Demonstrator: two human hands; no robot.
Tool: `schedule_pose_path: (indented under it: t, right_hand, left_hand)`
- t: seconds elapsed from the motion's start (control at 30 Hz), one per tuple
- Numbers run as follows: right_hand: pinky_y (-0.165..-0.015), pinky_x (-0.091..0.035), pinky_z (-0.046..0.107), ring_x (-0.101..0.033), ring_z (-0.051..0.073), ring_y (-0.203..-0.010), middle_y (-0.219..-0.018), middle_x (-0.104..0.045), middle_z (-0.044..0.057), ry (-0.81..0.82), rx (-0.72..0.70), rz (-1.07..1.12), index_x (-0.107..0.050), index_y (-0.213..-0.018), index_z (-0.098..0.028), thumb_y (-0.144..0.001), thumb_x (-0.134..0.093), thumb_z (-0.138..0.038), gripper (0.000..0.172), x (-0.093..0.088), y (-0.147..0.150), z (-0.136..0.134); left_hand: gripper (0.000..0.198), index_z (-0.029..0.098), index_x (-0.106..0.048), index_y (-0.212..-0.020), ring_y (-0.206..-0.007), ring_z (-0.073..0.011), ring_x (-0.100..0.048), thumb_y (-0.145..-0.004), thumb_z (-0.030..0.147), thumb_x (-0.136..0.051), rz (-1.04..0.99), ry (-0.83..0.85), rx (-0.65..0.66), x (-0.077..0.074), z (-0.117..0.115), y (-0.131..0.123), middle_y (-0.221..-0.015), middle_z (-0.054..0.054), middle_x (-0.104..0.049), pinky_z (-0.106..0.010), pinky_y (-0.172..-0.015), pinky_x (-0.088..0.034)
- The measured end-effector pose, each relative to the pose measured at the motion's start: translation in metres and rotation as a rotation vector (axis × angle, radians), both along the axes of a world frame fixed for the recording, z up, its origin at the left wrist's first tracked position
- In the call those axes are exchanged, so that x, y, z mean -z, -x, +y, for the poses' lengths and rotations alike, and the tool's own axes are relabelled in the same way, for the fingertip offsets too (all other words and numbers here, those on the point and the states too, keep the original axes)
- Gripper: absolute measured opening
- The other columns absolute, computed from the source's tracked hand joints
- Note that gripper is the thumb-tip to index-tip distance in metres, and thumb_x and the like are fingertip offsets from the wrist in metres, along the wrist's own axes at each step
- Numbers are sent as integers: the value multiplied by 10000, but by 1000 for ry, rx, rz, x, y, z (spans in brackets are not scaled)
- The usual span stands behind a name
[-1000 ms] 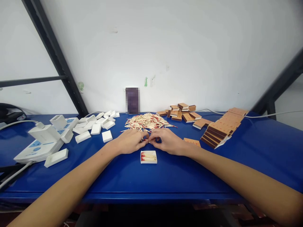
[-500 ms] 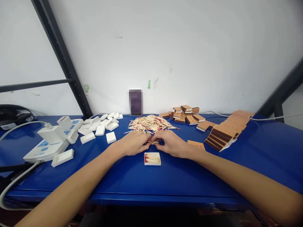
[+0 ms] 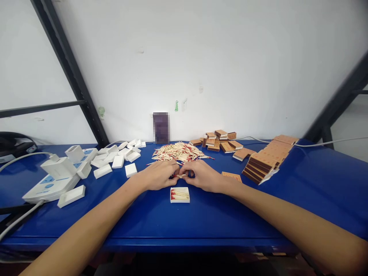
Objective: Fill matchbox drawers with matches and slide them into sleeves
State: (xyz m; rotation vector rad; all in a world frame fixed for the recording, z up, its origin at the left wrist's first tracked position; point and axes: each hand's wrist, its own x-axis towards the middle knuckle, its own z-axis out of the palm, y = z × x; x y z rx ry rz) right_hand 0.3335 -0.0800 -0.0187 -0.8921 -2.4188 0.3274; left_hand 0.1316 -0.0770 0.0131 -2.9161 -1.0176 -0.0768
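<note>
Fingertips together, my left hand (image 3: 161, 175) and my right hand (image 3: 202, 176) pinch a few matches (image 3: 181, 176) between them, just above the blue table. The matches lie crosswise, with red heads toward the left hand; fingers hide part of them. Directly in front of the hands, on the near side, sits a white matchbox tray (image 3: 179, 201) partly filled with matches, red heads to the left. Behind the hands spreads a large heap of loose matches (image 3: 181, 152). An orange matchbox sleeve (image 3: 231, 176) lies flat beside my right wrist.
Several white trays (image 3: 117, 161) are scattered at the left, near a power strip (image 3: 51, 188) with plugs and cables. Orange matchboxes (image 3: 221, 140) are piled at the back right, and a leaning stack of sleeves (image 3: 267, 157) stands farther right. A blurred dark rectangle (image 3: 161, 128) leans on the wall.
The whole view has shifted slightly, so things appear a little farther left. Both hands stay together with the matches between their fingertips; the tray in front looks the same.
</note>
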Motion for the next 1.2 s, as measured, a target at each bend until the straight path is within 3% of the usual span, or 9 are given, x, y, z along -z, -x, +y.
schedule_pose_path:
  t: [0.3,0.5,0.8,1.03,1.2]
  right_hand:
    - [-649,-432,229,-606,130,-682,-770,-694,22,-17,1,39,-683,-836,-167,-759,-599,-79,144,2,2,-1]
    - [-594,-392,220,-545,109,-614,-695,-642,-9,41,11,38,-651,-809,-167,-735,-597,-81,125,4,3,-1]
    - [-576,-375,210,-509,98,-598,-675,-601,-32,217,-23,-31,-616,-794,-168,-688,-585,-60,154,-9,5,-1]
    - [-557,-360,207,-506,96,-587,-654,-575,-42,237,-6,16,-592,-803,-162,-667,-586,-71,164,-6,8,2]
    - [-560,-362,208,-513,95,-593,-660,-594,-36,183,-20,42,-614,-802,-161,-680,-589,-72,153,-17,5,-8]
  left_hand:
    - [93,169,-525,-875,-751,-186,-566,-880,238,-463,34,-7,26,2,-1,0,-880,-47,-593,-307,-650,-400]
    - [120,170,-517,-861,-715,-177,-559,-907,253,-444,33,12,20,2,-2,0,-853,-48,-593,-304,-642,-393]
    - [109,174,-510,-832,-721,-169,-544,-887,252,-456,74,116,45,-7,-3,1,-855,-46,-597,-288,-647,-391]
    - [147,170,-506,-879,-747,-174,-566,-928,262,-402,54,88,46,-1,-1,1,-896,-58,-604,-297,-669,-414]
    - [172,161,-523,-920,-759,-183,-557,-939,271,-392,61,81,40,-14,-13,2,-896,-64,-598,-308,-683,-412]
